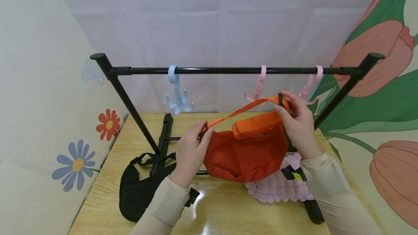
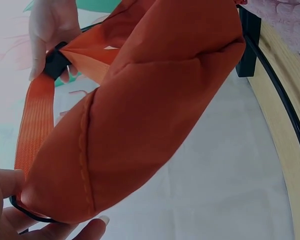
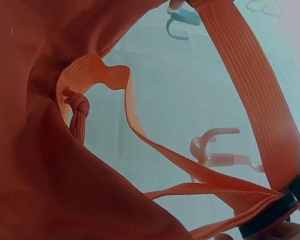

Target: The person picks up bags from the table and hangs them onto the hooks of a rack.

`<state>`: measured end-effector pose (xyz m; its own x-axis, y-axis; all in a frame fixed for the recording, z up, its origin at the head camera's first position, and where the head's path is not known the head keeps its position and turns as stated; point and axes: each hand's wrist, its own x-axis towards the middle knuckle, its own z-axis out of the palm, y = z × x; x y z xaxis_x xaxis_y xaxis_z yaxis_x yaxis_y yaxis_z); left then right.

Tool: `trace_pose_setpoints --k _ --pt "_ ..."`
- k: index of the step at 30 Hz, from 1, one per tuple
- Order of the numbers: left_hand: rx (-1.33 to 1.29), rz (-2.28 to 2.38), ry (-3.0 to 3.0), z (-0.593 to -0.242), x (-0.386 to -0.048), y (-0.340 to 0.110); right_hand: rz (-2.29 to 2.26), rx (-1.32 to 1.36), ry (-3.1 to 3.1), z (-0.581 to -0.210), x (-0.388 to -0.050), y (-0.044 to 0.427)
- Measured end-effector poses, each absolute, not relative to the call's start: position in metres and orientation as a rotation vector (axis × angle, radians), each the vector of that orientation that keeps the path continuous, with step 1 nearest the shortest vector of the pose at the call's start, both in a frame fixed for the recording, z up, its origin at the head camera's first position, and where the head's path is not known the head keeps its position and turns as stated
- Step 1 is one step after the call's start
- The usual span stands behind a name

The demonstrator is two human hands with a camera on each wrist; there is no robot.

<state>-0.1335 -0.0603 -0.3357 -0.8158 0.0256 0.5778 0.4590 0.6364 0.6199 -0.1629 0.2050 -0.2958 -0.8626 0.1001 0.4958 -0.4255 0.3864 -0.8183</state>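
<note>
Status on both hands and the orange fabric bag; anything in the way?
Left hand and right hand gripping orange fabric bag by its strap. Bag aloft, on no hook. Pink plastic claw hook partly behind right hand; nothing visibly blocking.

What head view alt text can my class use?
Someone's left hand and right hand hold an orange bag by its strap before a black rack with one blue hook and two pink hooks. A black bag and bumpy pink item lie below.
</note>
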Motion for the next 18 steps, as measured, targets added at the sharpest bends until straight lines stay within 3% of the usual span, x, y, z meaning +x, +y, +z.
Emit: trace_pose_setpoints --k 18 --pt "-0.390 -1.081 -2.275 -0.3353 -0.1363 -0.0613 1.524 0.291 -2.172 -0.2939 -0.1672 0.2025"
